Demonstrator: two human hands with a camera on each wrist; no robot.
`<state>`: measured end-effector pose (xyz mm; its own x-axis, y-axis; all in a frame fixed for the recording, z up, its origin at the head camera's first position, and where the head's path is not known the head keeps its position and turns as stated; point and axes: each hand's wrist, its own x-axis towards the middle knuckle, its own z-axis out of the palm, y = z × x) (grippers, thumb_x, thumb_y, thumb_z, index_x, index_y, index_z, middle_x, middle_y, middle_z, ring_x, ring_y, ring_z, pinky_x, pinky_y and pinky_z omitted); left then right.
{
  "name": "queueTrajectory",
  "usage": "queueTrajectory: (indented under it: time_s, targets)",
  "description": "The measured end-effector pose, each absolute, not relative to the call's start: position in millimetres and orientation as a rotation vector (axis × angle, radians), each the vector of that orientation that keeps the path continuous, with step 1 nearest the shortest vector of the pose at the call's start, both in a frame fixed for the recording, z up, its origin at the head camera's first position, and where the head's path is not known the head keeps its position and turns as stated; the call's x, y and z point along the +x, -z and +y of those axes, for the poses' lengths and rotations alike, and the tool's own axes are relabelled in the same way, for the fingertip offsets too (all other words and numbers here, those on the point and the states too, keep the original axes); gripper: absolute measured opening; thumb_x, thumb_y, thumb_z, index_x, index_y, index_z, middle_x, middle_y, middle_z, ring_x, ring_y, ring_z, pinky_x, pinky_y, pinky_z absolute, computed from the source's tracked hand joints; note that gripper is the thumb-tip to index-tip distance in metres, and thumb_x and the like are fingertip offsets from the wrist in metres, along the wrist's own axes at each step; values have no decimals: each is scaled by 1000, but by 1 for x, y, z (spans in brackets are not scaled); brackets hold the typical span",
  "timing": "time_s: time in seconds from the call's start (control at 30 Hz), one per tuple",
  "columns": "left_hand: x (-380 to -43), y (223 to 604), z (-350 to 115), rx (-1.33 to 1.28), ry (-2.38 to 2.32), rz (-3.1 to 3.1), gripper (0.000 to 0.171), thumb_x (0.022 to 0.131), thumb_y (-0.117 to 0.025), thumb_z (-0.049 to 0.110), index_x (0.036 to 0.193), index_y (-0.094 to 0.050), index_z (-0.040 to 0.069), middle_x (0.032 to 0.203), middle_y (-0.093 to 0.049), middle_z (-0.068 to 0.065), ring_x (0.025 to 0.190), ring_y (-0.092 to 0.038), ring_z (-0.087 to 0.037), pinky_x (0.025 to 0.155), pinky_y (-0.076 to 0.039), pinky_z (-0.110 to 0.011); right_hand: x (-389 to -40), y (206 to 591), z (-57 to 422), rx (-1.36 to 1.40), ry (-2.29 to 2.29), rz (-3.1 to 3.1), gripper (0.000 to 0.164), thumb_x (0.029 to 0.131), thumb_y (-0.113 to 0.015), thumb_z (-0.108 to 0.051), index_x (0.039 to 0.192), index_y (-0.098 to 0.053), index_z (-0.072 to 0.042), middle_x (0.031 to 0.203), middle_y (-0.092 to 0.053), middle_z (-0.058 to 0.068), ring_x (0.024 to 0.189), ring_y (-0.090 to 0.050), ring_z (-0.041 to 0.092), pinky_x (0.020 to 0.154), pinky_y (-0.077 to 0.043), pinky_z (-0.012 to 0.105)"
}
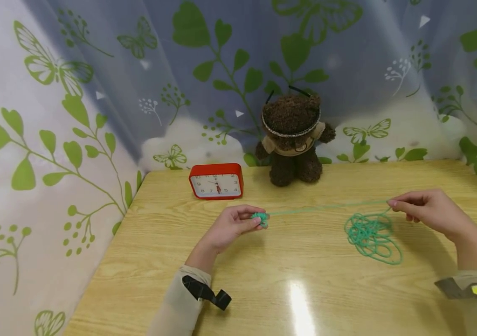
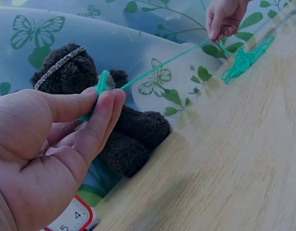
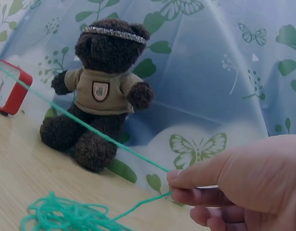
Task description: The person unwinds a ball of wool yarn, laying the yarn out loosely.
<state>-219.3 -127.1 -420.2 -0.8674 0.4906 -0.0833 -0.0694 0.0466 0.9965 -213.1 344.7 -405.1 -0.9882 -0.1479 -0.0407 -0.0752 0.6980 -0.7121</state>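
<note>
My left hand (image 1: 231, 227) pinches a small wound bundle of green yarn (image 1: 262, 219) between thumb and fingertips, above the table. From it a single strand (image 1: 326, 206) runs taut to my right hand (image 1: 435, 212), whose thumb and forefinger pinch it. Below that hand the strand drops into a loose, tangled pile of green yarn (image 1: 368, 233) on the tabletop. The right wrist view shows the pinched strand (image 3: 104, 136) crossing in front of the bear, with the pile (image 3: 66, 215) at lower left. In the left wrist view, green loops (image 2: 102, 83) show between thumb and fingers.
A red alarm clock (image 1: 216, 182) stands behind my left hand. Farther back, a brown teddy bear (image 1: 292, 140) in a tan top and glittery headband sits against the leaf-and-butterfly curtain (image 1: 221, 70). The wooden table (image 1: 158, 280) lies under both hands.
</note>
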Motion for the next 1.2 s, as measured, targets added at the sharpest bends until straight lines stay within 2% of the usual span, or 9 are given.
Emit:
queueTrajectory:
  time_s: [0.23, 0.37, 0.47, 0.67, 0.83, 1.2]
  targets:
    - [-219, 421, -124, 423, -1898, 1900, 33, 99, -61, 6, 130, -59, -6, 129, -65, -25, 98, -72, -10, 103, -53, -46, -214, 411, 354, -140, 1087, 2810, 50, 100, -60, -41, 123, -68, 3, 82, -68, 4, 65, -56, 17, 57, -49, 29]
    - [-220, 422, -125, 414, -1919, 1902, 33, 99, -60, 5, 130, -59, -6, 130, -65, -22, 98, -71, -9, 98, -58, -36, -216, 418, 361, -126, 1049, 2805, 52, 100, -60, -43, 124, -68, 3, 78, -65, 2, 65, -55, 13, 57, -49, 28]
    - [-220, 423, -126, 408, -1923, 1902, 33, 99, -60, 6, 130, -59, -6, 128, -66, -21, 96, -71, -9, 95, -59, -32, -217, 425, 368, -123, 1053, 2795, 51, 100, -61, -41, 123, -68, 3, 75, -63, 1, 65, -53, 10, 56, -46, 26]
    - [-219, 422, -126, 420, -1914, 1897, 33, 100, -60, 6, 130, -59, -6, 129, -65, -22, 95, -72, -8, 101, -55, -43, -214, 437, 382, -120, 1098, 2751, 45, 99, -63, -34, 120, -69, 5, 79, -69, -4, 66, -56, 7, 57, -51, 25]
    - [-219, 421, -125, 421, -1902, 1891, 33, 100, -59, 5, 130, -58, -7, 130, -63, -23, 94, -71, -9, 102, -54, -44, -213, 443, 387, -148, 1079, 2704, 43, 98, -65, -33, 121, -69, 4, 85, -70, -6, 64, -56, 6, 57, -51, 24]
    - [-220, 421, -126, 420, -1869, 1885, 33, 99, -61, 5, 129, -58, -7, 132, -60, -28, 95, -71, -9, 103, -52, -47, -216, 430, 365, -222, 1090, 2697, 42, 97, -66, -34, 123, -69, -2, 89, -71, 2, 69, -61, 9, 61, -54, 25]
